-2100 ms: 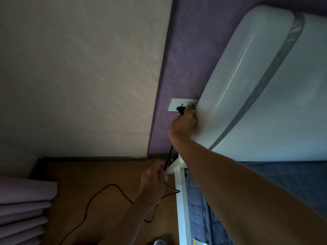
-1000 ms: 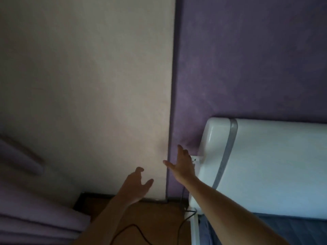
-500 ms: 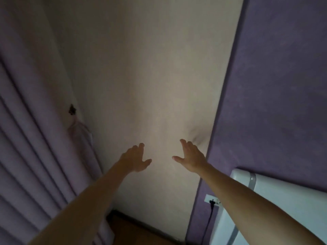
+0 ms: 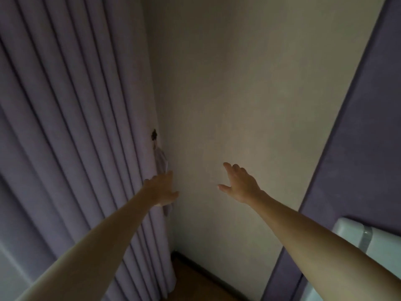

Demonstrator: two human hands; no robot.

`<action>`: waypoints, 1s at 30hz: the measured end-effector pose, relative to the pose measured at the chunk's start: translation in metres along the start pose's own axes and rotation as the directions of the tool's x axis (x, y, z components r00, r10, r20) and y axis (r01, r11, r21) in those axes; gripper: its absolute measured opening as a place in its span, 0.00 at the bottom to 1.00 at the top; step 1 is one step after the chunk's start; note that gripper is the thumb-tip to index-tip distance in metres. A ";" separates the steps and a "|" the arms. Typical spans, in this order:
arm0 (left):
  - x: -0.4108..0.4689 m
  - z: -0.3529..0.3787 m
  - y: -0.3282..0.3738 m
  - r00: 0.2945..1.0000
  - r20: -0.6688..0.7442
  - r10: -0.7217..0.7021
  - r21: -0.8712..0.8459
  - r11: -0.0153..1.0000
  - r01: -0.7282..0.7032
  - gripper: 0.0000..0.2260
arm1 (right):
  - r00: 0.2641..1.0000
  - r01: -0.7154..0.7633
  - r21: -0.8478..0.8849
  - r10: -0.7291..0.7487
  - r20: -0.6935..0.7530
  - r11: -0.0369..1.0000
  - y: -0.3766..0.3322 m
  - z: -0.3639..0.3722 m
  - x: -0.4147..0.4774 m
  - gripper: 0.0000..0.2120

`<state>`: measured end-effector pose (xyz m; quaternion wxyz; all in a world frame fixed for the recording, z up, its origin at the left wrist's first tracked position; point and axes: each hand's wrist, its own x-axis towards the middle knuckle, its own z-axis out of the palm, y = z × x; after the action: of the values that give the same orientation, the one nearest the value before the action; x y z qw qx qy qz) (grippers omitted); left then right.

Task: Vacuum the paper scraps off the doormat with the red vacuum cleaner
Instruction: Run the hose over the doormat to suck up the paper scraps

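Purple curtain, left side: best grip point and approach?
On the curtain, I'd pinch the outermost pleat at its free edge by the beige wall, coming in from the wall side. The pleats hang vertical, leaving that edge fold exposed; the open left hand is nearest.

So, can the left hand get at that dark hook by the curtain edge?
Probably yes: the left hand is open, held up just below the dark hook at the edge of the curtain, with nothing between them. Contact with the fabric can't be told.
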<state>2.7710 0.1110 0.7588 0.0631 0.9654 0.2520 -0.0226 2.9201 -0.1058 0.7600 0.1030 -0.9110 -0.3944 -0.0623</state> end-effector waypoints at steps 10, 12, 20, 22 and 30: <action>-0.042 0.044 -0.071 0.977 0.180 0.114 0.101 0.986 -0.134 0.36 | 0.991 -0.104 -0.020 0.106 0.088 0.994 -0.061 0.064 -0.056 0.37; -0.047 0.058 -0.078 0.966 0.225 0.124 0.114 0.982 -0.153 0.36 | 0.983 -0.138 -0.004 0.137 0.121 0.990 -0.066 0.078 -0.075 0.37; -0.065 0.122 -0.052 0.910 0.346 0.229 0.072 0.960 -0.269 0.36 | 0.930 -0.277 -0.013 0.272 0.245 0.961 -0.043 0.132 -0.153 0.37; -0.067 0.144 -0.042 0.900 0.368 0.233 0.058 0.961 -0.272 0.36 | 0.921 -0.296 -0.008 0.288 0.261 0.955 -0.034 0.149 -0.172 0.37; -0.110 0.263 -0.010 0.845 0.486 0.224 -0.010 0.968 -0.250 0.35 | 0.875 -0.354 0.016 0.325 0.358 0.935 0.001 0.235 -0.272 0.36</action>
<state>2.6669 0.0312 0.5058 0.1005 0.9540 0.1064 -0.2618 2.7428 -0.2428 0.4783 0.0776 -0.9575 -0.2424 0.1357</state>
